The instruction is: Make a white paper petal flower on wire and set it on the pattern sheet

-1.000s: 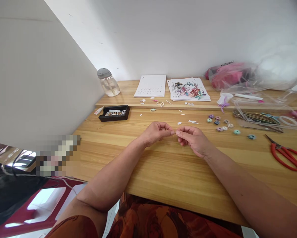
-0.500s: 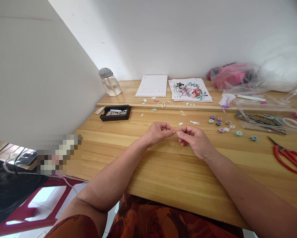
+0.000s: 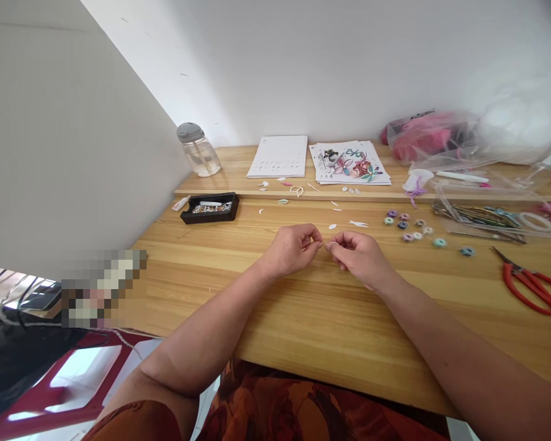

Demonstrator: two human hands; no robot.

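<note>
My left hand (image 3: 293, 248) and my right hand (image 3: 360, 257) meet over the middle of the wooden table (image 3: 303, 306), fingertips almost touching. Both are closed in a pinch on something tiny and pale between them, too small to name. Small white paper bits (image 3: 358, 224) lie just beyond the hands. Several coloured paper coils (image 3: 410, 228) sit to the right of my right hand.
A black tray of beads (image 3: 211, 208) and a lidded jar (image 3: 198, 150) stand at the back left. White sheets (image 3: 279, 157) and a flower picture (image 3: 350, 163) lie on the raised back shelf. Red scissors (image 3: 530, 283), plastic bags (image 3: 440, 138) and strips (image 3: 480, 216) fill the right side.
The two hands stay pinched together at the same spot; the fingertips have drawn slightly closer. The view has shifted a little.
</note>
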